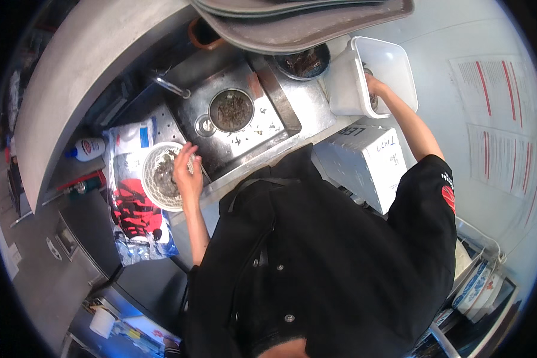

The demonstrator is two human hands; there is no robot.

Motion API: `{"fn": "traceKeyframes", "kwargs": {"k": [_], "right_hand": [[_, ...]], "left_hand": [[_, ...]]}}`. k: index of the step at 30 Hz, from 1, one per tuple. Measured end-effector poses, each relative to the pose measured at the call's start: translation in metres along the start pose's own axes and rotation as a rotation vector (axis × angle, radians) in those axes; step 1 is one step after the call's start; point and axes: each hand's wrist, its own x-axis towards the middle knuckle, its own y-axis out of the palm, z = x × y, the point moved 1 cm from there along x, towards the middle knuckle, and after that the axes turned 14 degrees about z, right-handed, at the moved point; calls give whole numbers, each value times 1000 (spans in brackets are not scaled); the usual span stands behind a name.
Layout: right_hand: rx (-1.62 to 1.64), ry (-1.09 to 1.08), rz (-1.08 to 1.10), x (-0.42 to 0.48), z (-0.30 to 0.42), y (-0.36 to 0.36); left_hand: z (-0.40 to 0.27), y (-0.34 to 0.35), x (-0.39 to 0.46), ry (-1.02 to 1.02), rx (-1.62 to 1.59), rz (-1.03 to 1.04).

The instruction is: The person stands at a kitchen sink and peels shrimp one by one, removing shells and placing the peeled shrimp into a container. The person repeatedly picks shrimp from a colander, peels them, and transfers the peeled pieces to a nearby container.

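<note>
My left hand [189, 173] is over the right rim of a round white plastic colander [150, 197], its fingers apart and nothing seen in them. Greyish, wet-looking pieces [166, 176], possibly raw shrimp, lie inside the colander, which stands partly on a printed plastic bag [132, 201]. My right hand [374, 83] reaches into a deep white plastic bin [347, 85], beside a grey item [372, 100] at its inner wall. The bin's wall hides its fingertips. In the stainless steel sink [192, 147] sits a round metal bowl [231, 110] of brownish scraps.
A faucet [172, 86] reaches over the sink. Brown trays [313, 33] overhang the back, above a dark bowl [303, 62] of reddish-brown scraps. A white foam box [367, 156] stands below the bin. Left are a white bottle [89, 148] and a curved metal shelf [71, 89].
</note>
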Motion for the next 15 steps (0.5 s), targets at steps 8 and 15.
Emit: {"fn": "traceKeyframes", "kwargs": {"k": [8,15], "right_hand": [[96,242,48,-10,18,-5],[78,79,-264,-107,80,-35]], "left_hand": [[-20,24,-7,45,-101,145],[-24,22,-8,50,-113,88]]}}
